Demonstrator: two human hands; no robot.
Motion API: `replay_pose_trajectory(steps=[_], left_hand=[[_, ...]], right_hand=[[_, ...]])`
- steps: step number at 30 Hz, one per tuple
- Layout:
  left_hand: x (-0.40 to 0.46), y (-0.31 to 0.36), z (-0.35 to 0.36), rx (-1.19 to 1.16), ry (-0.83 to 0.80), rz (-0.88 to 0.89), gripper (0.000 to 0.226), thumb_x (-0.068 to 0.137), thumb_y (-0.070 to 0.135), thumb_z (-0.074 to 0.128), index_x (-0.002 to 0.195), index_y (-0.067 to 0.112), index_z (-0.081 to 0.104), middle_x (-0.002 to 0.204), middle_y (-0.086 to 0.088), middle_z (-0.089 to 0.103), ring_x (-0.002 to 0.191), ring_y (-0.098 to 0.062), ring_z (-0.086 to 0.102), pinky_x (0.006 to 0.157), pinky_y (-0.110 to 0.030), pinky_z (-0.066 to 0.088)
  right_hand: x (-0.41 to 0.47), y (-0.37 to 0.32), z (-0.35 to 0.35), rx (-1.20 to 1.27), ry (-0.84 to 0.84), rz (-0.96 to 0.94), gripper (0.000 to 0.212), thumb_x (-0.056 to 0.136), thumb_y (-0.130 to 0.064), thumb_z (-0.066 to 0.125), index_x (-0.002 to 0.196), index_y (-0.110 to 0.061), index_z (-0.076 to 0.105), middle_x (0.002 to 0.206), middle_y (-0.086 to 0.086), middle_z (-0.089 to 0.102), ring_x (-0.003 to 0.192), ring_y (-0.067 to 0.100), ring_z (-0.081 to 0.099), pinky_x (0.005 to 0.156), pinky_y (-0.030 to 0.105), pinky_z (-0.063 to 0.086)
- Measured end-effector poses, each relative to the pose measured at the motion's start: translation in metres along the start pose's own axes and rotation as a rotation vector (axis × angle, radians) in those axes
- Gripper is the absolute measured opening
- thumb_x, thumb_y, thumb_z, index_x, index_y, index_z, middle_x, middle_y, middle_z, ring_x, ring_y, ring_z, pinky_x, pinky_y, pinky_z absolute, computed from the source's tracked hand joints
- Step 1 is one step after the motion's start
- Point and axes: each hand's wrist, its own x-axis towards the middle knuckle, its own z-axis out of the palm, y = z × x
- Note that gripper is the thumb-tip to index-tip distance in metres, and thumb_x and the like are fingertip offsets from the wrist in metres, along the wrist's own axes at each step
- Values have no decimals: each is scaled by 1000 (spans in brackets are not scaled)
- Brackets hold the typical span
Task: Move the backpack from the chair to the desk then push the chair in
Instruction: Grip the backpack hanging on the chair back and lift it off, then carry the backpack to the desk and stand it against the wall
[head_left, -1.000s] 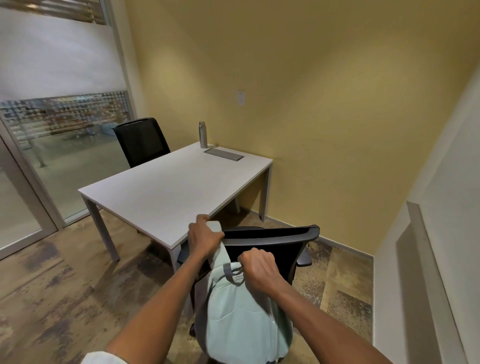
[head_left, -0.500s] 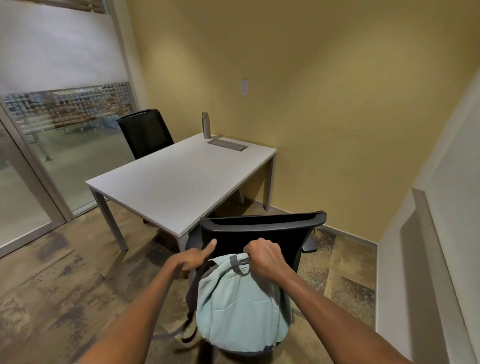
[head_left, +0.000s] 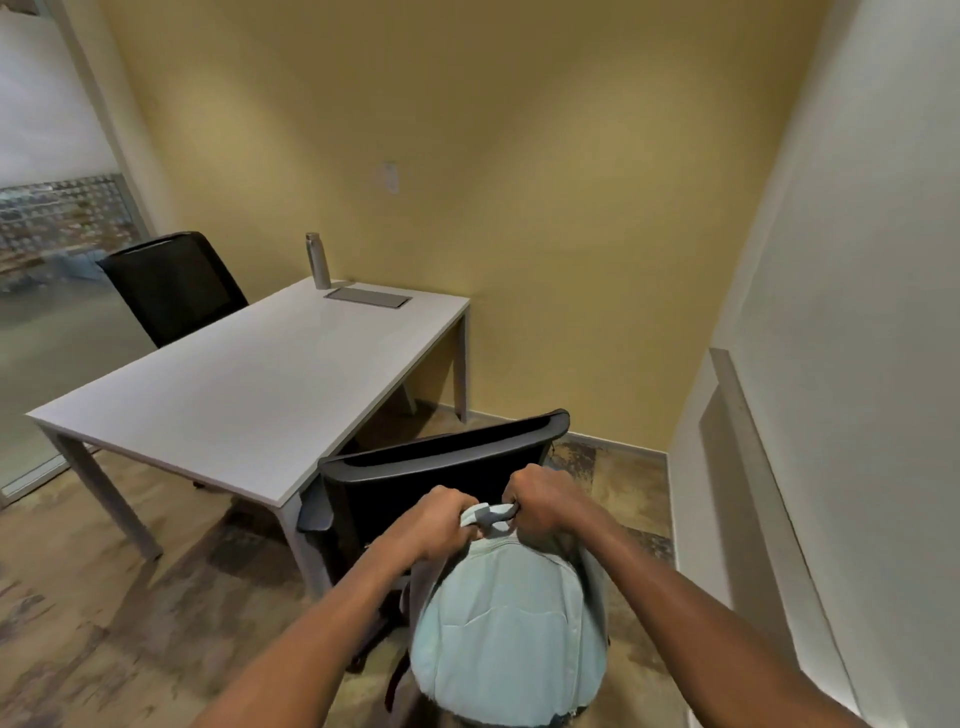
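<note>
A pale mint backpack (head_left: 506, 623) hangs in front of me at the bottom centre, on my side of a black office chair (head_left: 441, 462). My left hand (head_left: 434, 519) grips the top of the bag on the left. At the grey carry handle, my right hand (head_left: 543, 501) is closed around the loop. The chair's backrest faces me and its seat is hidden behind the bag. The white desk (head_left: 249, 384) stands to the left of the chair, its near corner close to the chair's armrest.
On the desk's far end stand a metal bottle (head_left: 318, 261) and a flat grey panel (head_left: 368, 298). A second black chair (head_left: 174, 286) sits behind the desk by the glass wall. A white wall with a ledge (head_left: 753, 467) closes in the right side.
My left hand, open beside the bag half a second ago, has closed on the bag's top. The view has shifted right, so the desk now lies further left.
</note>
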Motion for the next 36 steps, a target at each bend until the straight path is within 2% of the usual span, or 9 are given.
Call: replay_pose_trajectory(steps=[5,8,11,15,20,22,27,33,36], left_hand=[[42,49,18,-40,35,122,8,86,28,60,86,25,67,84,4,69,77,-15,64,70,-40,55],[72,85,20,-81,62,194,12,89,33,58,87,29,68,80,5,69,72,-12,62,66,-37,51],[103,122,18,-149,72,253,19,91,33,60,73,35,63,68,7,63,60,-11,54,54,-34,40],[145,162,16,-233,97,283,20,92,30,61,72,27,63,55,12,50,51,-4,42,51,-31,31],[197,194,8,-364,145,268,16,93,24,62,79,22,69,66,7,60,58,-9,49,53,-27,36],[217,204,1,-391,164,276,23,94,25,61,71,26,65,60,11,55,51,-4,44,47,-23,33],[261,222,-15,-475,157,270,23,93,27,60,78,12,69,57,8,52,41,-2,39,41,-19,31],[319,210,-53,-416,200,265,32,94,30,61,72,7,63,57,5,52,46,-6,38,46,-26,29],[345,198,-76,-388,167,283,27,94,34,61,78,14,68,63,7,58,49,-3,42,47,-24,31]], right_hand=[[-6,65,-34,6,-155,47,8,76,-18,65,73,-12,70,69,2,66,67,25,59,57,32,48],[-12,105,-57,73,-147,120,20,81,-17,69,62,-14,63,62,1,61,58,21,52,47,26,37],[-16,145,-82,110,-131,183,11,78,-21,75,81,-10,74,72,9,68,66,27,58,57,31,44],[-23,201,-113,289,-84,219,13,72,-23,83,77,-22,71,67,-3,65,61,11,55,56,28,41],[-37,275,-131,453,-101,259,68,59,-48,89,119,-34,63,118,-11,67,106,10,62,93,35,51],[-36,301,-135,444,-122,310,59,56,-42,92,107,-32,65,112,-9,69,103,15,64,93,42,52],[0,337,-140,328,89,383,26,68,-14,81,91,-16,69,92,5,69,87,25,63,68,34,46],[56,356,-151,257,322,396,23,72,-27,76,94,-22,70,84,-3,65,80,21,58,62,33,41],[83,359,-160,196,411,395,13,73,-28,75,78,-25,63,78,-6,59,75,20,54,58,30,32]])
